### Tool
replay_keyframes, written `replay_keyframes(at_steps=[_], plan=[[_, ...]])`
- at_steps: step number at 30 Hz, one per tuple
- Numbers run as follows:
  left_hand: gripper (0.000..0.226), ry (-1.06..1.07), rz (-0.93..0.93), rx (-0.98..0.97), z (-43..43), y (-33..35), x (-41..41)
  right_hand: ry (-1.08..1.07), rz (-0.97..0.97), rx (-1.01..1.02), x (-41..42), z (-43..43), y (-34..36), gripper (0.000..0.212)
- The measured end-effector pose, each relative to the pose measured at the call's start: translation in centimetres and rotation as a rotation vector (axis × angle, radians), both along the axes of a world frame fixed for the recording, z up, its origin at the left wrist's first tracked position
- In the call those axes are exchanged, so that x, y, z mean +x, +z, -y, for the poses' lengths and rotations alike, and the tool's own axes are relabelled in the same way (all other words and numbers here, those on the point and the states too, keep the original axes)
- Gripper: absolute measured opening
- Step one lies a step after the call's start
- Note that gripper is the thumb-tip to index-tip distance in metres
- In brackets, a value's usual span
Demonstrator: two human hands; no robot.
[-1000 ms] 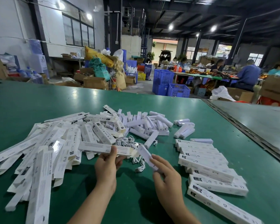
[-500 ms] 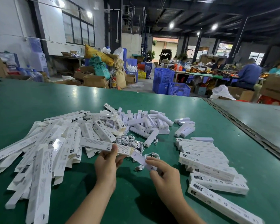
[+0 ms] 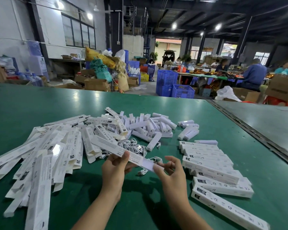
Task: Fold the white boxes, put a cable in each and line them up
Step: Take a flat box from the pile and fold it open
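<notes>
So my left hand (image 3: 113, 168) is gripping a long white box (image 3: 110, 146) around its middle, just above the green counter (image 3: 140, 206). My right hand (image 3: 170, 175) is pinching its right end with thumb and forefinger. The tangle of cables (image 3: 133, 145) sits right behind it. Flat boxes (image 3: 60, 151) are heaped on my left, and finished boxes (image 3: 209, 163) are lined up in a row on my right.

Both forearms reach forward. The left hand (image 3: 114, 170) grips the white box (image 3: 106, 145), thumb on top; the right hand (image 3: 170, 173) pinches its end, spare fingers lifted and curled.
</notes>
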State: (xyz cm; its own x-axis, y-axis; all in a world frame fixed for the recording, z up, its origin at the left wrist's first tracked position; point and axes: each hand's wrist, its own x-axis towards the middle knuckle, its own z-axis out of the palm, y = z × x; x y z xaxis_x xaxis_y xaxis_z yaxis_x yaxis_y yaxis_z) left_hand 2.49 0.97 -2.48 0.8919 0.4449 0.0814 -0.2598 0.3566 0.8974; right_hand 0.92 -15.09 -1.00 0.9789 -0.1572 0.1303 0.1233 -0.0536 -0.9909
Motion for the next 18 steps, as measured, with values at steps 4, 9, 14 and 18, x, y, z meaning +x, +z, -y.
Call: replay_keyframes(at_steps=[4,9,14,18], plan=[[0.050,0.001,0.027,0.052,0.7,0.2,-0.4,-0.041,-0.129,0.078,0.2,0.3,-0.4,0.034],[0.046,-0.004,0.043,0.098,0.9,0.2,-0.5,0.019,-0.121,0.254,0.3,0.0,-0.5,0.019],[0.044,-0.014,0.043,0.091,1.1,0.2,-0.4,0.134,-0.057,0.244,-0.1,-0.4,0.0,0.015],[0.047,-0.028,0.036,0.076,1.3,0.3,-0.5,0.290,-0.106,0.266,-0.6,-0.4,0.4,0.029]])
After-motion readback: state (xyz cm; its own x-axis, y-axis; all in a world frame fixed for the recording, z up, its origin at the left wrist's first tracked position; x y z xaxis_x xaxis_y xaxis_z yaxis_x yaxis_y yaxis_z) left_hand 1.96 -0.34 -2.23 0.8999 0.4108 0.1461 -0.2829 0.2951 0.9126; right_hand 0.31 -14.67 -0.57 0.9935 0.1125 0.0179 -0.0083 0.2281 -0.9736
